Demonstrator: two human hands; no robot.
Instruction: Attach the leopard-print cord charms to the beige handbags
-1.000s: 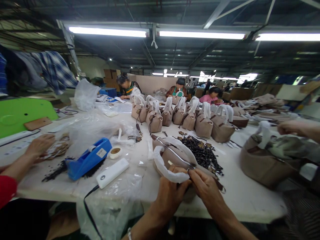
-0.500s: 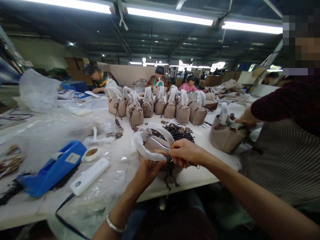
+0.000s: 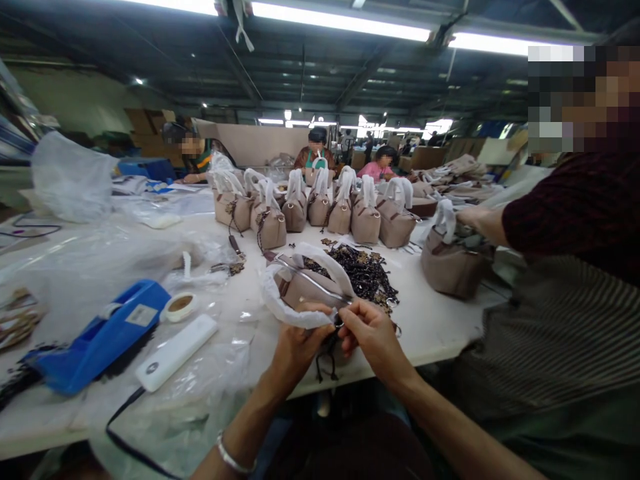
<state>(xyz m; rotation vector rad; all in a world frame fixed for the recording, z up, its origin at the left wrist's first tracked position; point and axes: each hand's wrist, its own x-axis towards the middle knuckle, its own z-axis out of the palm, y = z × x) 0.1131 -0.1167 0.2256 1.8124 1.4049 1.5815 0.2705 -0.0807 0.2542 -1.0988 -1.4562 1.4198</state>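
Observation:
A taupe handbag (image 3: 306,288) with handles wrapped in white (image 3: 284,308) stands tilted at the table's near edge, its silver zip showing on top. My left hand (image 3: 299,347) is closed on the bag's near end, just below the wrapped handle. Beside it, my right hand (image 3: 369,335) pinches at the end of the zip, where a dark cord charm (image 3: 327,363) hangs down between the hands. My fingers hide most of the charm's upper part. Just behind the bag lies a heap of dark braided straps (image 3: 363,273) with gold-coloured pieces.
Several similar handbags (image 3: 340,217) stand in a row farther back. To the left lie a blue tape dispenser (image 3: 107,340), a tape roll (image 3: 180,307), a white power bank (image 3: 177,352) and clear plastic. At right, a co-worker's arm (image 3: 483,223) reaches into another handbag (image 3: 457,270).
My right wrist has come in lower and closer, with the fingers still pinching at the same spot. The co-worker at right has leaned farther in over the table.

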